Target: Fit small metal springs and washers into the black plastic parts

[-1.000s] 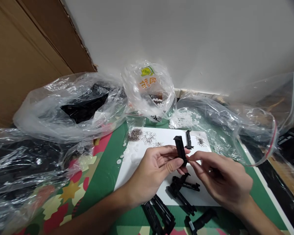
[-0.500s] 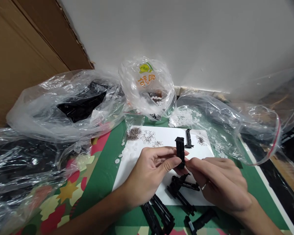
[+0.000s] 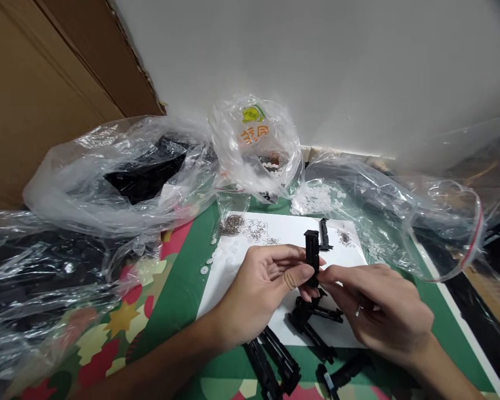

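Observation:
My left hand pinches a small black plastic part and holds it upright over a white sheet. The fingertips of my right hand press against the lower end of that same part, and something thin and metallic shows between its fingers. Under both hands several more black plastic parts lie on the sheet and at its near edge. A single black part rests farther back on the sheet. Small heaps of metal springs and loose white washers lie on the sheet's far left.
Clear plastic bags ring the work area: one with black parts at left, a printed bag at the back, a zip bag with white washers at right. A green patterned mat covers the table. Cardboard stands at left.
The held black part has tilted slightly more upright and my right fingers have shifted along its lower end. The view has drifted a little.

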### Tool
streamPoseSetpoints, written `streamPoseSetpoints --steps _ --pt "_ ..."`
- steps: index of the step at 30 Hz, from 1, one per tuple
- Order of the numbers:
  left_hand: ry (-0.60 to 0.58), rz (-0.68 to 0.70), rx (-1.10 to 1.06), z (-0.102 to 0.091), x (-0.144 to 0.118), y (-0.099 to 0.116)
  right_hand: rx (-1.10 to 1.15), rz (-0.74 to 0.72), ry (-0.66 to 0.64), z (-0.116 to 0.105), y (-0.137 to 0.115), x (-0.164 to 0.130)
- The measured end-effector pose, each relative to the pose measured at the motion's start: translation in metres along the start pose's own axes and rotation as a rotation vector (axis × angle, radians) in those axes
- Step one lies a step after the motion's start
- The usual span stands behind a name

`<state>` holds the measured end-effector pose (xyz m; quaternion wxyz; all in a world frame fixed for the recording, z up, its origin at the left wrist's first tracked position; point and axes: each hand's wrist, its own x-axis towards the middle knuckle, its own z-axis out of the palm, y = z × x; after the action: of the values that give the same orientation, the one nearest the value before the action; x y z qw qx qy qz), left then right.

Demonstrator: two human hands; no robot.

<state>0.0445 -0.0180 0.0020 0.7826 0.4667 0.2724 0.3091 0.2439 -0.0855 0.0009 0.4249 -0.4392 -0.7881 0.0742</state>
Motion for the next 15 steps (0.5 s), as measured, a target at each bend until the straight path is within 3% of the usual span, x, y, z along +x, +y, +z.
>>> streamPoseSetpoints --steps 11,15 --pt "0.079 0.031 -0.050 0.0050 0.0007 -0.0028 0.215 0.221 -0.012 0.0025 0.0041 -0.0014" --pt "0.099 0.035 -0.047 0.0049 0.0004 -0.0011 0.300 0.287 0.055 0.0084 0.0038 0.0002"
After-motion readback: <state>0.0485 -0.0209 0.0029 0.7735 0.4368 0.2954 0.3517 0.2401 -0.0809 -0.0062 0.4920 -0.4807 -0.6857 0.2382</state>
